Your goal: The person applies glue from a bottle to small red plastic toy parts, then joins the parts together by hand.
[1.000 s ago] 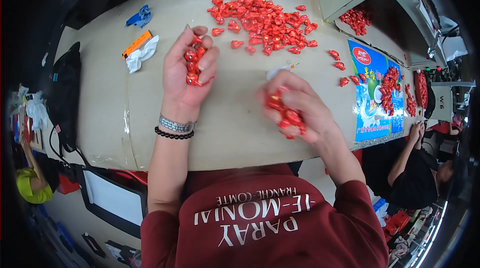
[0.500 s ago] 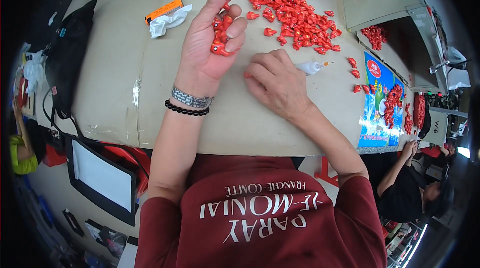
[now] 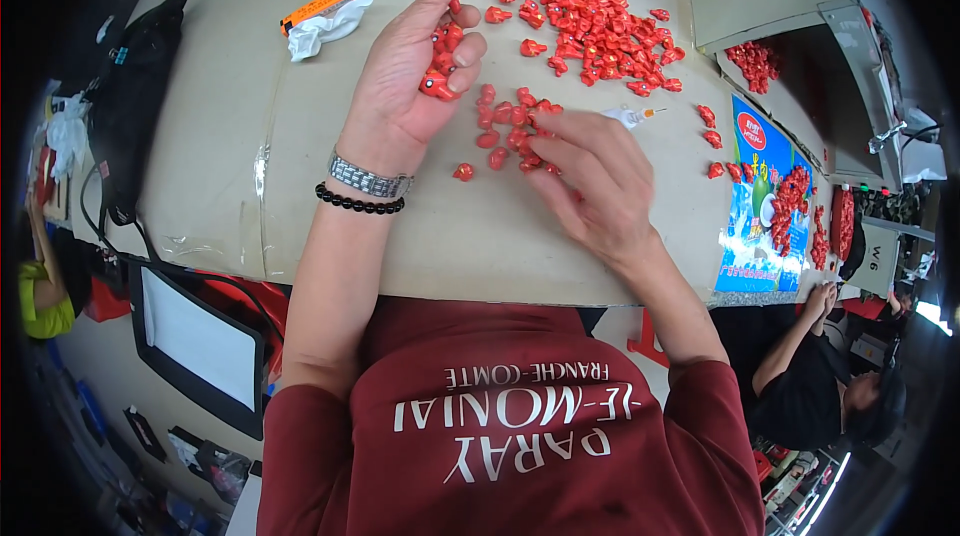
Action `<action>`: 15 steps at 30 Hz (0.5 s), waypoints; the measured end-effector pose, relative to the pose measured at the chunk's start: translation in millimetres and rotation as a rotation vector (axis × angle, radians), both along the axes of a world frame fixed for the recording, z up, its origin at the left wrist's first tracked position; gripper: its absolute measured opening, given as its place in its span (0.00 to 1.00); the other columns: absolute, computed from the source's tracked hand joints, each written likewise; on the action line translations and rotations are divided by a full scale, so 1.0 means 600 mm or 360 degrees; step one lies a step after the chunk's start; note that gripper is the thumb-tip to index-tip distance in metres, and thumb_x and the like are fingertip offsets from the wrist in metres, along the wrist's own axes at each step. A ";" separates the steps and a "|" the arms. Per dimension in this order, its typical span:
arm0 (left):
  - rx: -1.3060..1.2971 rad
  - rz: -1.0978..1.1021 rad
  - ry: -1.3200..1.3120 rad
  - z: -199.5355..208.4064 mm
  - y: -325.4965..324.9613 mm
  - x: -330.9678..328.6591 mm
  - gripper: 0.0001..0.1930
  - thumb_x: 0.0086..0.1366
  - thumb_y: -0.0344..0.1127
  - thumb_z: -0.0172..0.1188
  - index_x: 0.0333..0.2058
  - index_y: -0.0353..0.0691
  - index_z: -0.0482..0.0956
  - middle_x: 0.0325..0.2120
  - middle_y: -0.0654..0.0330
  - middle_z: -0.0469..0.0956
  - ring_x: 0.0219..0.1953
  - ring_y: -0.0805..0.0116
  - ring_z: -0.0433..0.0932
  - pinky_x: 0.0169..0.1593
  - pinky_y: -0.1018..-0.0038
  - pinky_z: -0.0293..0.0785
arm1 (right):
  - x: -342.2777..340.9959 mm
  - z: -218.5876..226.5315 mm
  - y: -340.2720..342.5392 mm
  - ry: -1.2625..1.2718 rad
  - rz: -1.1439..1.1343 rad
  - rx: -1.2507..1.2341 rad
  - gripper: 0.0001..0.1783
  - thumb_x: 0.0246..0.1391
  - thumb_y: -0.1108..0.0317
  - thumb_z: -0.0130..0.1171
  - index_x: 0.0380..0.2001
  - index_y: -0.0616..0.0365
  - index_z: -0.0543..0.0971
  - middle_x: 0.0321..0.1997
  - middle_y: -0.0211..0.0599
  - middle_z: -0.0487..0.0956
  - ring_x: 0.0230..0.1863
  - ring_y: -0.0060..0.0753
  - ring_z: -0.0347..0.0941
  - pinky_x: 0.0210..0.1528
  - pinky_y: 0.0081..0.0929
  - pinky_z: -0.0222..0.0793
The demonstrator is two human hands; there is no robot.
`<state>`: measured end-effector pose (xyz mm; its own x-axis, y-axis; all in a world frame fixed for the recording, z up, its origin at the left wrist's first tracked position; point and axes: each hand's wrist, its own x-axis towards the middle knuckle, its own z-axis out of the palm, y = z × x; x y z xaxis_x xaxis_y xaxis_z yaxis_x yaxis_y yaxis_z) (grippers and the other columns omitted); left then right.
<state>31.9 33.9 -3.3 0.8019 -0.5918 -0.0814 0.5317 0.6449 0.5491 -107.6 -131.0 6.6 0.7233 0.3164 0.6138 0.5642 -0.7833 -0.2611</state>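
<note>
Red pieces [image 3: 518,138] now loose beside the right hand [image 3: 602,176]

Half a second back I saw the right hand cupped low over the surface [image 3: 310,126] with one red piece showing; now it sits a little further right, and a small cluster lies uncovered at its fingertips. From my end I read its fingers as bent, with the thumb apart from them; whether the tips touch any piece I cannot tell. The left hand [image 3: 395,96] is near this cluster, palm turned up, its fingers curled and clamped on several more pieces [image 3: 440,84], forefinger stretched out past them. Beyond both hands I see the main pile [image 3: 590,26]. Just behind the right hand lies a white bottle [image 3: 628,117] with an orange tip, partly hidden. To the left I have a crumpled white tissue [image 3: 330,28] against an orange box [image 3: 320,4].
</note>
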 end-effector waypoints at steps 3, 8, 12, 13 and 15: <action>0.0033 -0.0012 -0.0027 0.003 -0.001 0.002 0.28 0.70 0.50 0.46 0.58 0.31 0.62 0.30 0.62 0.72 0.20 0.79 0.63 0.14 0.85 0.57 | -0.045 0.014 -0.038 -0.0100 0.0028 0.0256 0.18 0.38 0.75 0.66 0.35 0.59 0.73 0.42 0.43 0.75 0.35 0.37 0.72 0.32 0.26 0.67; -0.0085 -0.0099 -0.0045 0.004 -0.009 -0.001 0.26 0.72 0.47 0.41 0.58 0.31 0.61 0.31 0.61 0.73 0.21 0.78 0.62 0.14 0.85 0.58 | -0.053 -0.024 -0.070 0.0074 -0.0583 0.1314 0.25 0.41 0.79 0.63 0.45 0.59 0.67 0.44 0.40 0.73 0.39 0.27 0.68 0.35 0.23 0.63; -0.0160 -0.0244 -0.0036 0.006 -0.012 -0.005 0.26 0.72 0.50 0.41 0.54 0.32 0.68 0.30 0.65 0.75 0.19 0.79 0.64 0.14 0.84 0.57 | -0.014 0.009 -0.042 0.0471 -0.0829 0.1115 0.30 0.37 0.76 0.68 0.46 0.59 0.67 0.47 0.37 0.73 0.42 0.28 0.70 0.39 0.22 0.65; -0.0141 -0.0265 -0.0036 0.008 -0.014 -0.010 0.26 0.72 0.50 0.40 0.53 0.32 0.68 0.32 0.66 0.77 0.18 0.81 0.64 0.14 0.84 0.57 | -0.011 0.006 -0.042 0.0614 -0.0796 0.1029 0.30 0.37 0.76 0.68 0.46 0.59 0.68 0.47 0.37 0.74 0.42 0.28 0.71 0.42 0.22 0.65; -0.0103 -0.0285 -0.0080 0.013 -0.020 -0.016 0.26 0.72 0.50 0.40 0.53 0.31 0.69 0.32 0.66 0.77 0.17 0.81 0.63 0.14 0.85 0.57 | 0.000 -0.012 -0.048 0.0862 -0.0720 0.0963 0.24 0.41 0.78 0.64 0.44 0.60 0.70 0.47 0.37 0.75 0.43 0.27 0.73 0.47 0.25 0.67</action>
